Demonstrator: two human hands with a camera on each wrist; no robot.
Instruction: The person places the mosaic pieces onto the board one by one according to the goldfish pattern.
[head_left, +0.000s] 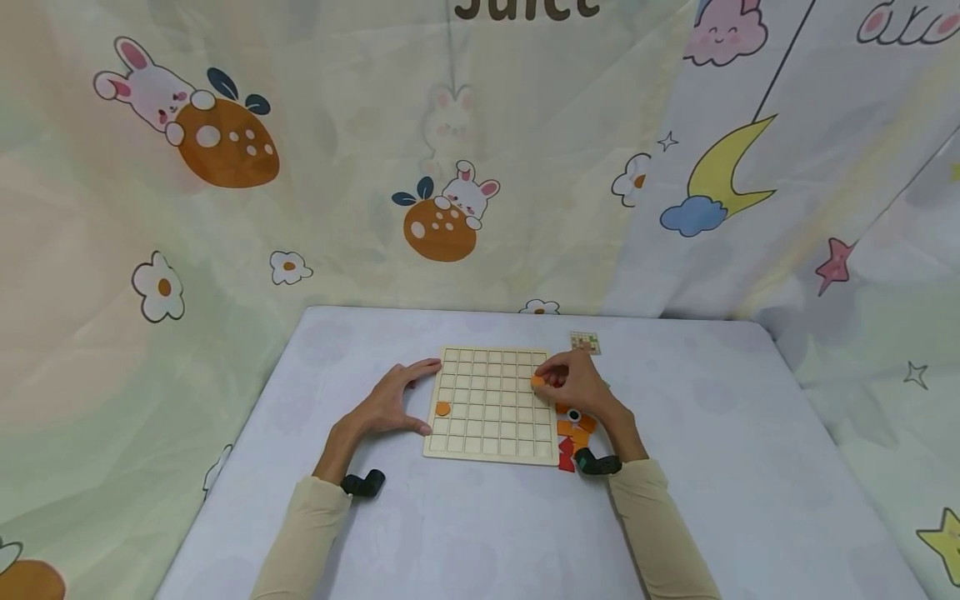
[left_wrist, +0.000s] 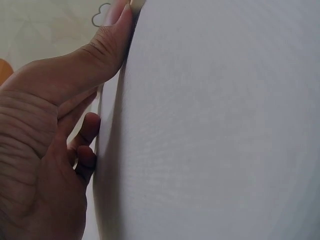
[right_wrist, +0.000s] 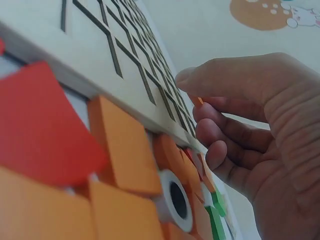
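A square wooden grid board (head_left: 491, 408) lies on the white-covered table. My left hand (head_left: 382, 404) rests at its left side, thumb and index finger spread along the edge; in the left wrist view the thumb meets the board's edge. Over the upper right cells, my right hand (head_left: 577, 383) pinches a small orange piece (head_left: 537, 381) between thumb and fingers. Only a sliver of that piece shows in the right wrist view. A round orange piece (head_left: 443, 408) sits in a cell near the left edge.
Right of the board lie several loose pieces: orange blocks (right_wrist: 125, 145), a red block (right_wrist: 50, 125), green ones (right_wrist: 215, 220) and a white ring with a dark centre (right_wrist: 179, 200). A small patterned card (head_left: 585, 342) lies beyond the right hand. A printed cloth (head_left: 337, 167) hangs behind the table.
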